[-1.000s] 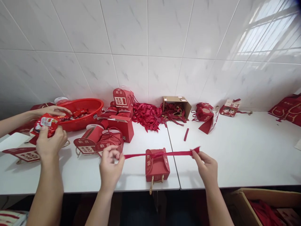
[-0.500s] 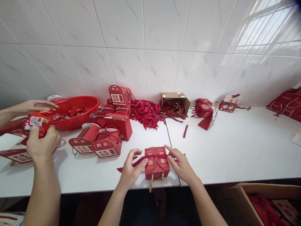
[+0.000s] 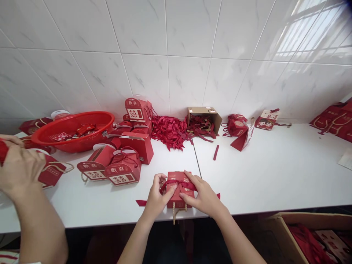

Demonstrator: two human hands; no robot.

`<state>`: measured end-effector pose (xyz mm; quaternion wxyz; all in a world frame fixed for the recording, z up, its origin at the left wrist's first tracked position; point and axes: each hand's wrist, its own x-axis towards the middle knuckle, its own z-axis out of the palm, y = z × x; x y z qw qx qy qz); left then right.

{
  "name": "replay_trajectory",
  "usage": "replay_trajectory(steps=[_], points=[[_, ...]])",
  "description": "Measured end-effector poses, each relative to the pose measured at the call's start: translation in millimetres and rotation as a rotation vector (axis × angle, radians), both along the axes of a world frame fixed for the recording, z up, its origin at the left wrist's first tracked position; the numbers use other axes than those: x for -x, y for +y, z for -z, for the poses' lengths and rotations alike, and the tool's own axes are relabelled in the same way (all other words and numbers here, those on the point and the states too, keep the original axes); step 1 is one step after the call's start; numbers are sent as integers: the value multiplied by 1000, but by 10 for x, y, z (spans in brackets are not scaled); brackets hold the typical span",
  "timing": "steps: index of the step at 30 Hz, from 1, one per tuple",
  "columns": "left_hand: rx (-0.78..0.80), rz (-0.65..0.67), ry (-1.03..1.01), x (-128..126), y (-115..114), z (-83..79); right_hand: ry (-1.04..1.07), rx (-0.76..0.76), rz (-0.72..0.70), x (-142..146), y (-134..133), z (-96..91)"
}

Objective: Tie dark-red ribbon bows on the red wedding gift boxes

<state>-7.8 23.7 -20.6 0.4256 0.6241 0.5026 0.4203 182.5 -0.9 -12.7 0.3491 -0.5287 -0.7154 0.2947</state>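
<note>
A small red gift box (image 3: pixel 176 179) with a rope handle stands at the near edge of the white table (image 3: pixel 275 172). A dark red ribbon (image 3: pixel 180 183) is wound over its top, with ends trailing on the table at both sides. My left hand (image 3: pixel 158 196) pinches the ribbon at the box's left front. My right hand (image 3: pixel 202 194) presses on the box's right side, fingers closed on the ribbon there.
A co-worker's hand (image 3: pixel 19 168) at the far left grips a red item. A red basket (image 3: pixel 73 130), several finished red boxes (image 3: pixel 122 168), a ribbon pile (image 3: pixel 169 132), a small cardboard box (image 3: pixel 205 119) and a floor carton (image 3: pixel 310 234) are around.
My hands came in from holding the ribbon stretched wide and now close on the ribbon at the box. The co-worker's hands shifted left, away from the basket.
</note>
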Motion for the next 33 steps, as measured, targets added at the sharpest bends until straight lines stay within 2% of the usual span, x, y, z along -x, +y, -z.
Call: replay_trajectory(steps=[2, 5, 8, 12, 14, 16, 19, 21, 23, 25, 29, 33], points=[[15, -44, 43, 6, -16, 12, 51, 19, -1, -18, -9, 16], [-64, -185, 190, 27, -56, 6, 163, 37, 13, -125, -8, 14], [-87, -184, 252, 91, -56, -35, 172, -27, -17, -266, -7, -24], [68, -11, 263, 289, 41, -134, 20, -106, -72, -371, -23, -73], [171, 109, 312, 398, 85, -203, -47, -144, 14, -364, -26, -61], [260, 247, 330, 472, 99, -282, -77, -197, 164, -323, -20, -28], [364, 473, 223, 480, 68, -397, -19, -299, 350, -223, -10, 16], [390, 526, 95, 423, 29, -452, 49, -363, 391, -148, -16, 15], [361, 475, 8, 332, -15, -482, 128, -384, 372, -72, -38, -11], [270, 397, 7, 224, -65, -487, 218, -350, 317, 5, -71, -45], [-18, 247, 216, 18, -195, -443, 352, -179, 203, 138, -131, -97], [-225, 203, 444, -91, -311, -354, 380, -27, 190, 197, -154, -137]])
